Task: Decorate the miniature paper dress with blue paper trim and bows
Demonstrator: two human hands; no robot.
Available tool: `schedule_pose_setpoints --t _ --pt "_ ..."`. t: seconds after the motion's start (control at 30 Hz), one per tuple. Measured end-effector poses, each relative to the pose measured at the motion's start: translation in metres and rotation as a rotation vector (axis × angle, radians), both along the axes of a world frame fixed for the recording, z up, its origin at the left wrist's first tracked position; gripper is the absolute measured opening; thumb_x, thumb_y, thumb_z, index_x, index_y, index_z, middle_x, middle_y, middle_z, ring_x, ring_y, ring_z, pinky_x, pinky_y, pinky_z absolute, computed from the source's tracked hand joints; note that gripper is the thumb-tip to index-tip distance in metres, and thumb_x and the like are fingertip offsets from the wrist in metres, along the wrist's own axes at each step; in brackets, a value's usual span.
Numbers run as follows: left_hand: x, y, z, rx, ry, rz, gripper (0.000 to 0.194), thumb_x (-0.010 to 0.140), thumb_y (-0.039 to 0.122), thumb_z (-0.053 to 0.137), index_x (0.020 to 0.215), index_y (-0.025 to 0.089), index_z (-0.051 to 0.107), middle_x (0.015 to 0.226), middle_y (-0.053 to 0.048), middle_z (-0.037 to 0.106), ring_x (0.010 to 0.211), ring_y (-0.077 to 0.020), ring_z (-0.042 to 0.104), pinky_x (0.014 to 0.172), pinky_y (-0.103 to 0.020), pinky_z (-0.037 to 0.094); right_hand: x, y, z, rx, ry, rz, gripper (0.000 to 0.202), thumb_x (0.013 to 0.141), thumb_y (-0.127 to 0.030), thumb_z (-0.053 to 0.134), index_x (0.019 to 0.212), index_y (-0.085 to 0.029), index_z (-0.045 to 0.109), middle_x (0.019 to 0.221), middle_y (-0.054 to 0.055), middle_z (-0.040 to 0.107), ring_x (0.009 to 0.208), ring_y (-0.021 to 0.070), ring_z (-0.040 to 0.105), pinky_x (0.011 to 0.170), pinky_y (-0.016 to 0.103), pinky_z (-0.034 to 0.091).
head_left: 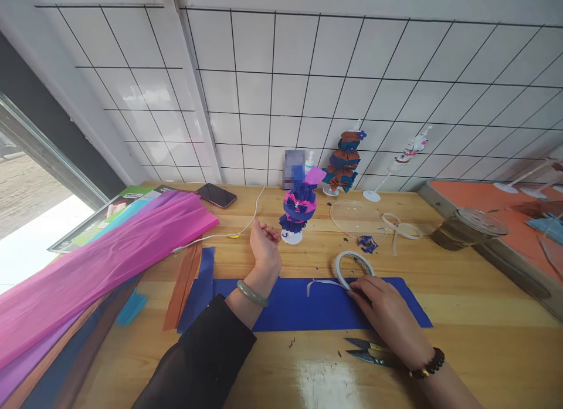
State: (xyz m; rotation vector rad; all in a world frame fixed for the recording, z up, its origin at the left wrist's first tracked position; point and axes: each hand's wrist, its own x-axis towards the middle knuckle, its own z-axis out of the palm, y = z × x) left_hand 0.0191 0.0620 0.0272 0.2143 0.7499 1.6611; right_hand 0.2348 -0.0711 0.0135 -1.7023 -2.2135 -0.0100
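Observation:
My right hand (pixel 387 306) grips the near edge of a roll of white tape (pixel 338 273) between thumb and fingers. A loose tape end trails left from the roll, over a strip of dark blue paper (pixel 303 309) lying flat. My left hand (pixel 266 250) is raised above the paper, fingers curled in; whatever they may hold is hidden. Just right of those fingers stands a small figure (pixel 299 205) dressed in ruffled blue and pink paper, on a round white base (pixel 292 238). Thread snips (pixel 361 355) lie below the paper, partly behind my right wrist.
Pink crepe paper (pixel 132 250) and other coloured sheets lie at left, beside a phone (pixel 216 195) and a white cable (pixel 220 237). Behind are a brown-and-blue dressed figure (pixel 345 162), a clear disc (pixel 352 216) and ribbon (pixel 407 230). A brown wrapped roll (pixel 460 230) sits right.

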Motion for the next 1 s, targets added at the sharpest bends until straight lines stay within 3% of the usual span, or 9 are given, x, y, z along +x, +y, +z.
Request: schedule_pose_setpoints --t 0.2,0.27,0.4,0.53,0.7,0.83,1.0 --pt "0.011 -0.039 0.009 0.101 0.156 -0.114 0.034 0.079 0.049 0.051 0.065 0.018 0.044 0.049 0.004 0.041 0.044 -0.0079 0.038 0.045 -0.021 0.029 0.004 0.000 -0.006 0.086 0.051 -0.025 0.021 0.087 -0.034 0.047 0.082 -0.020 0.063 0.091 0.009 0.066 0.086 0.0238 0.062 0.071 0.035 0.049" --pt "0.015 -0.049 0.008 0.130 0.245 -0.221 0.034 0.079 0.047 0.053 0.063 0.018 0.045 0.050 0.003 0.042 0.045 -0.0082 0.037 0.046 -0.022 0.028 0.006 0.000 -0.007 0.089 0.077 -0.032 0.021 0.087 -0.034 0.047 0.083 -0.020 0.062 0.091 0.009 0.066 0.086 0.0235 0.062 0.073 0.036 0.049" --pt "0.020 -0.060 0.005 0.243 0.498 -0.443 0.031 0.078 0.041 0.057 0.060 0.017 0.049 0.055 0.002 0.045 0.051 -0.0080 0.039 0.052 -0.022 0.032 0.008 0.001 -0.007 0.075 0.150 -0.040 0.018 0.088 -0.033 0.047 0.086 -0.020 0.060 0.090 0.008 0.065 0.083 0.0218 0.061 0.074 0.035 0.049" --pt "0.024 -0.065 0.003 0.299 0.643 -0.504 0.019 0.075 0.037 0.062 0.075 0.017 0.060 0.070 -0.002 0.054 0.063 -0.0104 0.046 0.058 -0.022 0.036 0.008 0.000 -0.005 0.105 0.222 -0.052 0.017 0.087 -0.034 0.048 0.085 -0.020 0.058 0.089 0.009 0.065 0.083 0.0218 0.061 0.074 0.035 0.049" --pt "0.025 -0.069 0.002 0.300 0.644 -0.669 0.032 0.078 0.045 0.055 0.083 0.015 0.066 0.078 -0.007 0.059 0.071 -0.0141 0.053 0.064 -0.024 0.040 0.004 -0.001 -0.002 0.135 0.239 -0.056 0.016 0.086 -0.034 0.050 0.086 -0.020 0.060 0.088 0.008 0.065 0.084 0.0215 0.061 0.076 0.035 0.049" --pt "0.025 -0.070 0.002 0.250 0.622 -0.825 0.048 0.081 0.054 0.045 0.084 0.012 0.067 0.067 -0.007 0.058 0.058 -0.0139 0.053 0.057 -0.026 0.038 0.002 -0.002 -0.002 0.147 0.226 -0.059 0.017 0.087 -0.033 0.050 0.086 -0.020 0.060 0.088 0.008 0.065 0.084 0.0209 0.061 0.077 0.034 0.048" --pt "0.025 -0.068 0.000 0.125 0.377 -0.985 0.051 0.077 0.055 0.052 0.096 0.010 0.064 0.058 -0.005 0.059 0.053 -0.0138 0.055 0.056 -0.026 0.037 0.003 -0.001 -0.006 0.112 0.211 -0.060 0.019 0.088 -0.033 0.047 0.084 -0.019 0.061 0.084 0.007 0.064 0.079 0.0201 0.061 0.071 0.033 0.049"
